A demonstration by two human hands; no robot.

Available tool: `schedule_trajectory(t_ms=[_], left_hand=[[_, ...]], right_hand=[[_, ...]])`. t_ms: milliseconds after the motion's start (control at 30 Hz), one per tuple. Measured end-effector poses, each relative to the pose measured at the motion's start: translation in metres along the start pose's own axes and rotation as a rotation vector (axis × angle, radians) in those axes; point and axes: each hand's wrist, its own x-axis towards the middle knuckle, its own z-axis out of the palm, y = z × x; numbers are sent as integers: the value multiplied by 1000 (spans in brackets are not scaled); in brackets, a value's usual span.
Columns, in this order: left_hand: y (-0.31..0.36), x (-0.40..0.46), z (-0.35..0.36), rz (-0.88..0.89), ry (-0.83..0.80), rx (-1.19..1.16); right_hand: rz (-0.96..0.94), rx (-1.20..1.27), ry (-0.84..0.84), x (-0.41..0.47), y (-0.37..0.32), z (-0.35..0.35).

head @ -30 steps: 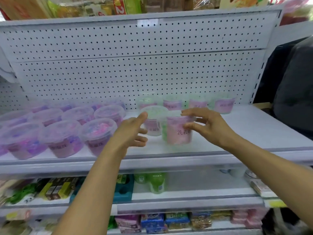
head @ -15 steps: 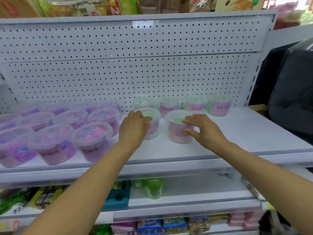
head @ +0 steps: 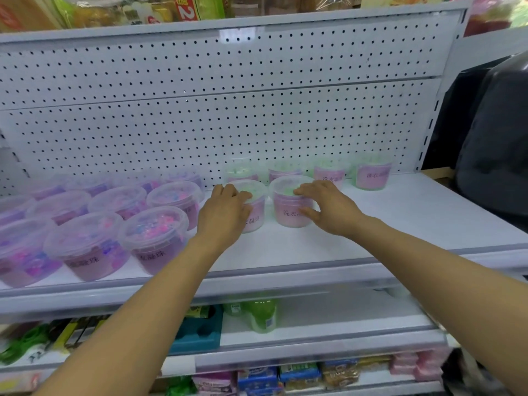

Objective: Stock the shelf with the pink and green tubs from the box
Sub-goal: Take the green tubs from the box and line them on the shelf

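Head view: both hands (head: pixel 225 214) (head: pixel 328 208) still grip tubs (head: pixel 288 207).

Purple tub (head: pixel 155 242) label: "凝珠"; pink tub (head: pixel 290 207): perhaps "洗衣".

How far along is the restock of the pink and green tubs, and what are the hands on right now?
Done: four pink and green tubs stand in a back row against the pegboard. In hand: the left hand and right hand each hold a tub, the left tub and right tub, standing in front of that row. Left: bare shelf to the right; the box is out of view, so the remaining count is unknown.
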Motion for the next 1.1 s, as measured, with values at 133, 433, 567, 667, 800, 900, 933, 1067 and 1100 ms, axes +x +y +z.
schedule_trajectory(t_ms=[133,433,567,667,800,900,933,1067,1100], left_hand=[[19,-25,-6,72,121,39],[130,-132,-1,115,173,-122],[189,-174,18,179,110,-168],[231,-207,41,203,24,-232],[279,-255,83,161,-176,-299],[307,-291,119,105,-319,-395],[314,-303,132,85,-367,-413],[328,-345,195,-44,-601,-441],[329,-355,214,-74,-649,-456]], right_hand=[[18,-24,94,-28,0,-13],[-28,-22,346,-178,30,-40],[10,-72,288,-255,62,-44],[77,-54,243,-314,91,-41],[204,-62,136,-390,132,-27],[312,-32,44,-439,161,-7],[351,-12,10,-454,168,2],[533,69,-143,-505,197,43],[582,82,-187,-516,203,56]])
